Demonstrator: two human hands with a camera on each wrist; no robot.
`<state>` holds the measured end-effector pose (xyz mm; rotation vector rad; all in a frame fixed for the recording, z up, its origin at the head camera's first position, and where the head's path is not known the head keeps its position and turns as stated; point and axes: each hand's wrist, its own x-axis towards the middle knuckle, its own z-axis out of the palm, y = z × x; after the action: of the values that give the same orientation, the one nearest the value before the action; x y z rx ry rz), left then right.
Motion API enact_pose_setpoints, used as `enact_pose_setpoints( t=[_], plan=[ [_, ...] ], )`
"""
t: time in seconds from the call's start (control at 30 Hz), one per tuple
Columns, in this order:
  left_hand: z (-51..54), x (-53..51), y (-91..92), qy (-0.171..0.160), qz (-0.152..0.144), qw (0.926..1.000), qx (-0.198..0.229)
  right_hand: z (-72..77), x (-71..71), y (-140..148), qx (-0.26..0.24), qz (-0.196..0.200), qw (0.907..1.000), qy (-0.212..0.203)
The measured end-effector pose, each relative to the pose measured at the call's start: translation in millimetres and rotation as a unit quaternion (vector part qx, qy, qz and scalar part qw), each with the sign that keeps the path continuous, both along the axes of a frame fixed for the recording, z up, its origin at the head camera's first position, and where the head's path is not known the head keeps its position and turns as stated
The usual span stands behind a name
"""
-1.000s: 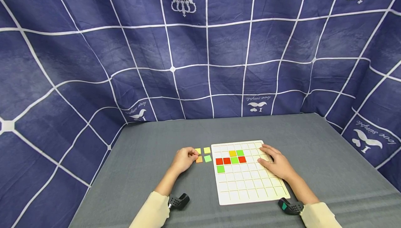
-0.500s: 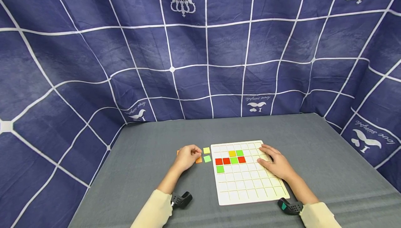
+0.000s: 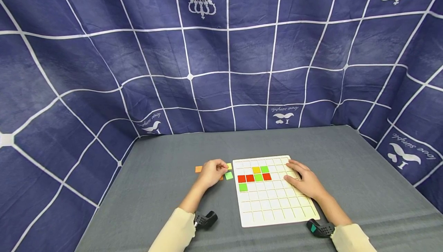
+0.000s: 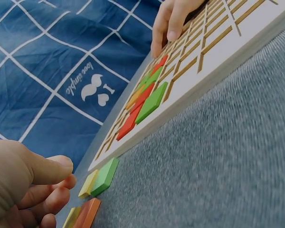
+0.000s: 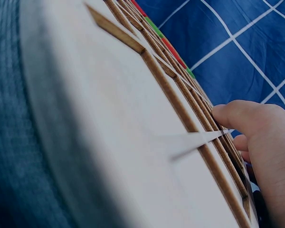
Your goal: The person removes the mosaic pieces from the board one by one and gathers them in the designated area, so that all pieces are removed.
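Observation:
My left hand [image 3: 212, 173] is over a small group of loose square tiles left of the white gridded board [image 3: 277, 206]. Its thumb and fingers are loosely bent, with no tile visible between them. Just beyond the fingertips lies a yellow tile [image 3: 229, 166], and a green tile [image 3: 228, 175] sits nearer the board. The left wrist view also shows an orange tile [image 4: 90, 214] and a second yellow tile [image 4: 72, 216] beside that hand. My right hand [image 3: 306, 182] rests on the board's right edge, fingers extended and thumb on the grid.
Several coloured tiles sit in the board's upper left cells, among them a red tile [image 3: 241, 179], a green tile [image 3: 243, 187] and an orange-yellow tile [image 3: 256, 170]. Another orange tile [image 3: 198, 169] lies left of my left hand. A blue checked curtain [image 3: 207, 90] hangs behind the grey table [image 3: 166, 156].
My left hand has shifted right across the loose tiles to the yellow one nearer the board, uncovering an orange tile on its left. The right hand and the board stay in place.

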<state>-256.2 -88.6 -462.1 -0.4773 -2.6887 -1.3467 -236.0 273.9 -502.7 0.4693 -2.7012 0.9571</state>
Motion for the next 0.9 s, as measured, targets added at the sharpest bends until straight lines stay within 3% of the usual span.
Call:
enact_pose_setpoints(
  t=[0.3, 0.9],
  plan=[
    [4.5, 0.7, 8.1, -0.018, -0.002, 0.9998, 0.001, -0.4, 0.5, -0.3, -0.002, -0.002, 1.0, -0.003],
    [2.7, -3.0, 26.1, 0.0, -0.022, 0.9997, 0.004, 2.1, 1.4, -1.2, 0.002, -0.003, 1.0, 0.0]
  ],
)
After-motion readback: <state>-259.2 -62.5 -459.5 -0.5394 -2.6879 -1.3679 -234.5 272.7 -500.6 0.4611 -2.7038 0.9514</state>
